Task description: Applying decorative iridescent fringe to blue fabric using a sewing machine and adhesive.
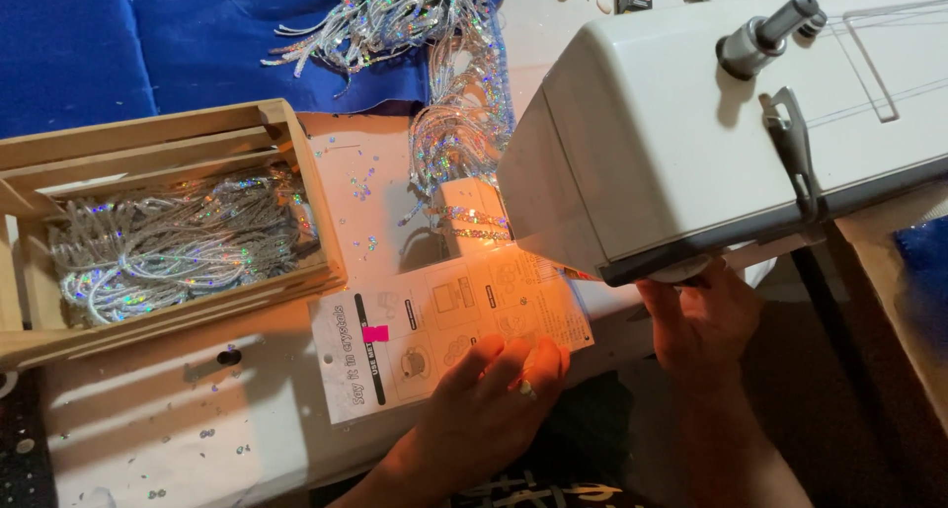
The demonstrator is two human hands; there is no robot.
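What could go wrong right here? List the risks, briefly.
1. The right hand sits tucked under the sewing machine head, near where the needle would be, which is hidden; fingers could get caught.
2. The left hand rests on the printed instruction sheet overhanging the table edge; it could slide off or crease.
3. Loose sequin trim trails beside the machine and could snag or be dragged under it.

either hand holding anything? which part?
Left hand rests fingers on the instruction sheet's near edge, no closed grip. Right hand reaches under the sewing machine; its hold is hidden.
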